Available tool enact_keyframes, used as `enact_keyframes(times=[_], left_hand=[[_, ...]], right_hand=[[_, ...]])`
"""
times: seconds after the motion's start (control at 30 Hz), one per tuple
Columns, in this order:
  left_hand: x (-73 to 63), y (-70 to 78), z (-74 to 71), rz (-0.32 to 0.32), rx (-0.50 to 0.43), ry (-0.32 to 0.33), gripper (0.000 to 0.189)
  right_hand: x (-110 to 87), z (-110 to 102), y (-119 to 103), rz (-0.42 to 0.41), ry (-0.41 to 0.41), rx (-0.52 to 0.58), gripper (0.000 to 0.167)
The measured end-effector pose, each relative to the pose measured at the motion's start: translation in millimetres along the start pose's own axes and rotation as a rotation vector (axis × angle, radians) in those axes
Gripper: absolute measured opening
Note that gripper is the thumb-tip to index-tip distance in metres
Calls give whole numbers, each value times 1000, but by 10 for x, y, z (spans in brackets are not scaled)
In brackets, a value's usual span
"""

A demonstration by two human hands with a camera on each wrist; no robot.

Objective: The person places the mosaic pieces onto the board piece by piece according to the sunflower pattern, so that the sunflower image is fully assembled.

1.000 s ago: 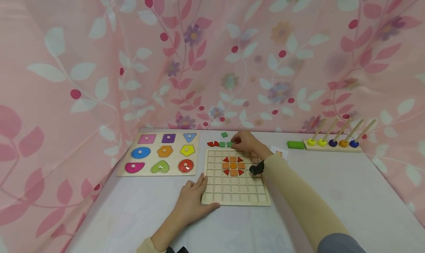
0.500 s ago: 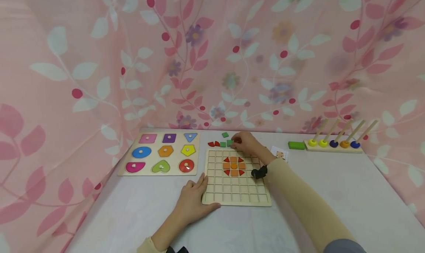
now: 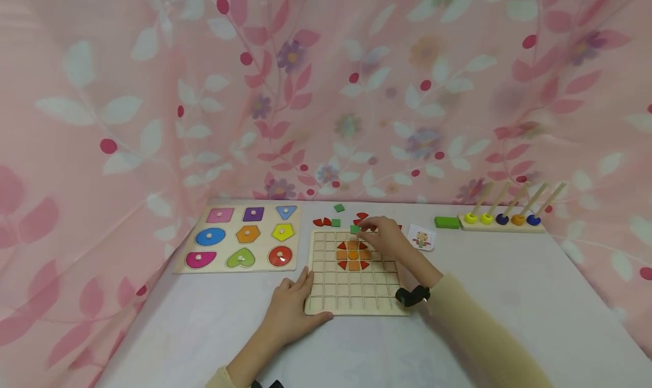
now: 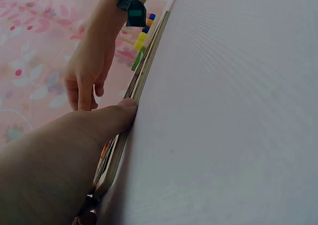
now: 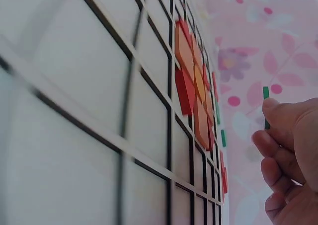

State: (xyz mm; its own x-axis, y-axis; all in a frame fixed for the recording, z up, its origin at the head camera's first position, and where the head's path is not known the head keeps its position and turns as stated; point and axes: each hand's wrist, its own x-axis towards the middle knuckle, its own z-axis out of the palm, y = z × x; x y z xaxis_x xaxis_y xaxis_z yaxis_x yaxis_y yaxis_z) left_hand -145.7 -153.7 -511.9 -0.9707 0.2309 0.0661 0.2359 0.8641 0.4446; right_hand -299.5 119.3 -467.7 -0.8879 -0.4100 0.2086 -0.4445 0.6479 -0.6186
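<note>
My right hand (image 3: 384,238) pinches a green square tile (image 3: 355,229) between thumb and finger, over the far edge of the wooden grid board (image 3: 343,297). The tile shows edge-on in the right wrist view, raised off the board. Orange square tiles (image 3: 354,266) surround an orange round piece (image 3: 353,255) in the grid, with red triangles (image 3: 342,264) at the corners. My left hand (image 3: 287,309) rests at the board's near left corner, fingers extended along the left side. In the left wrist view its thumb (image 4: 124,111) lies against the near edge.
Behind the board lie red curved pieces (image 3: 322,222) and green tiles (image 3: 336,223). A patterned card (image 3: 421,237) is to the right, then a green block (image 3: 446,223) and a bead stacker with pegs (image 3: 501,227). A knobbed shape puzzle (image 3: 262,263) stands left.
My right hand has picked up a green tile from the row behind the board and drawn it slightly nearer, uncovering the card and red pieces. The left hand keeps its place.
</note>
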Motion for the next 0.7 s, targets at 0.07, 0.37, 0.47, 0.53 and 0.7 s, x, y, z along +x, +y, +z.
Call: enact_keyframes(times=[0.07,0.37,0.47,0.53,0.7], left_hand=[[-40,-26,6,-27,9,-8,110],[25,-36,-9,-2,15,-9,110],[47,-37,-20,-3,15,-17,110],[53,-38,-18,-4,16,-16,111],[40,-13,-9,-4,16,-18,111]], right_hand=[[-127,45,-58,17,3,14,25],[-640,79,-219,100,-30,91,22],[-726,142,-197,79,-74,109,21],[-763,176,-188,74,-99,119,21],[-830,200,-183,74,-132,136,23]])
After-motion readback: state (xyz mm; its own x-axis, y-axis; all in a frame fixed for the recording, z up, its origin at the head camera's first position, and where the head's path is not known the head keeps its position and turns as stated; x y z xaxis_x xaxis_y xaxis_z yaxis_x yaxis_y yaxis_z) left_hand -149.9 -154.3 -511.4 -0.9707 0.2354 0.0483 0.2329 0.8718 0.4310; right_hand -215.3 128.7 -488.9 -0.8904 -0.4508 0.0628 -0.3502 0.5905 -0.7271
